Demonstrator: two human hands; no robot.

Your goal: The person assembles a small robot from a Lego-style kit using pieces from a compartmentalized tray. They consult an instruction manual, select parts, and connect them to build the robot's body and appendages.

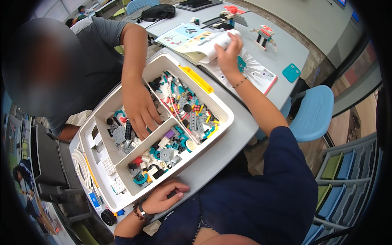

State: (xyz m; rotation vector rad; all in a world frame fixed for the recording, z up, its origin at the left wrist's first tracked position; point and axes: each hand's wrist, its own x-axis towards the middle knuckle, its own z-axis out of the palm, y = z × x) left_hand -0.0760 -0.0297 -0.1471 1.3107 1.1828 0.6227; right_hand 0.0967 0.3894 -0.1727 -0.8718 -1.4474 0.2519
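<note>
My right hand [228,52] reaches far across the grey table and grips a curled white page of an open instruction booklet [183,38]. My left hand [163,197] rests on the table's near edge, just in front of a white sorting box [214,130]. Its fingers curl around a small dark piece that is mostly hidden. The box holds several compartments of grey, teal, black and red building pieces [192,114]. Another person in a grey shirt has a hand [141,110] down in the box's left compartment, fingers among the pieces.
A small red and grey built figure [265,36] and a red-topped model [232,13] stand on the far side of the table. A teal pad [291,72] lies near the right edge, a black bag [157,12] at the back. A blue chair [314,112] stands to the right.
</note>
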